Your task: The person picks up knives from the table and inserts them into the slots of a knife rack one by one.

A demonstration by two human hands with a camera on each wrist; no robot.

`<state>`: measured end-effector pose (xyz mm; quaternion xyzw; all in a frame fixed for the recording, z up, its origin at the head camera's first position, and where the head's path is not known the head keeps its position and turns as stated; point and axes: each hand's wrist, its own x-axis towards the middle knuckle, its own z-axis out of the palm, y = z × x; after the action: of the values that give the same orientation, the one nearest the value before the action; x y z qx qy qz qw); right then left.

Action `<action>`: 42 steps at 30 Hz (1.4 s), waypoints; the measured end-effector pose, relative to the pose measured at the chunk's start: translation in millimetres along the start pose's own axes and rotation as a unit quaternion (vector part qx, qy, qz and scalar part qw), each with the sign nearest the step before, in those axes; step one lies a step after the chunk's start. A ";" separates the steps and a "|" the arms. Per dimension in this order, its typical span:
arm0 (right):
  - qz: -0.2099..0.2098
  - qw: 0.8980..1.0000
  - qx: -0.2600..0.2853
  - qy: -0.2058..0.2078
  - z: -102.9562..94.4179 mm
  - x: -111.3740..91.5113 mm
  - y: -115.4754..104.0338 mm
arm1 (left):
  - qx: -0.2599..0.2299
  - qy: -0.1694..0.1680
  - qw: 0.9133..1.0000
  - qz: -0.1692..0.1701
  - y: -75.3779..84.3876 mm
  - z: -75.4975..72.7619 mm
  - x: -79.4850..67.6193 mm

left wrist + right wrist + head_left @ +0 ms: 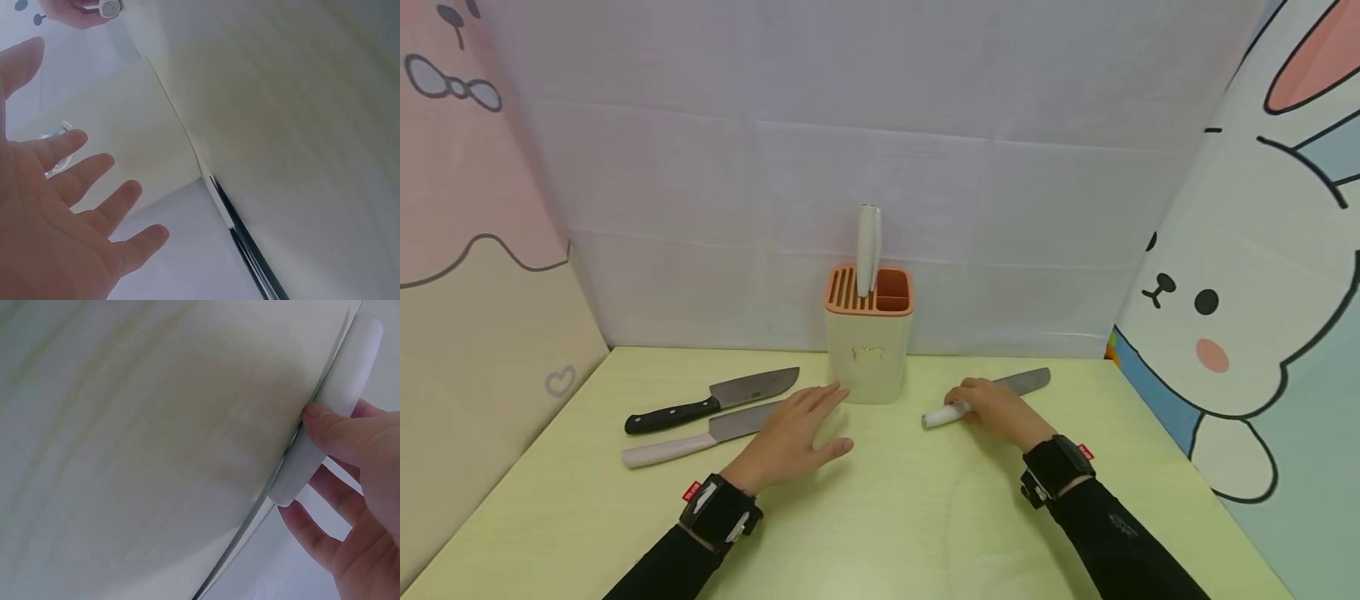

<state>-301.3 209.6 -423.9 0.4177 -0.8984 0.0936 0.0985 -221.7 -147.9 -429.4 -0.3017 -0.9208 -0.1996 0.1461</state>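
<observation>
My right hand (996,408) grips the white handle of a knife (1028,381) at the right of the table. In the right wrist view, the thumb and fingers of that hand (356,462) are round the white handle (350,372). My left hand (793,437) is held with fingers spread and holds nothing, in front of the cream knife block (867,367) with its orange slotted top. From the head, it covers the tip of a white-handled knife (673,450). Behind that lies a black-handled knife (673,417). Something with white handles (867,250) stands upright in the block.
The pale yellow table (895,517) meets a white sheet wall (700,208) just behind the block. Printed cartoon panels (1232,358) stand along both sides. The block's top has narrow slots on the left and square compartments (892,287) on the right.
</observation>
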 end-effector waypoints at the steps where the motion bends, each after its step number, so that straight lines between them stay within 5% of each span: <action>1: -0.002 1.000 -0.002 0.002 -1.0 -1.4 -0.7 | -0.004 0.000 1.000 -0.001 0.1 1.2 0.8; 28: -0.031 0.993 0.019 0.115 -53.2 12.9 -63.0 | -0.070 -0.007 0.997 -0.024 -2.4 -4.4 2.6; 42: 0.003 0.974 0.130 0.187 -83.1 20.8 -92.7 | -0.094 0.003 0.995 -0.017 10.3 -8.2 16.4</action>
<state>-235.0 156.5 -330.6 0.3990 -0.8457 0.2860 0.2092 -226.9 -135.9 -413.0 -0.2978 -0.9024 -0.2890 0.1162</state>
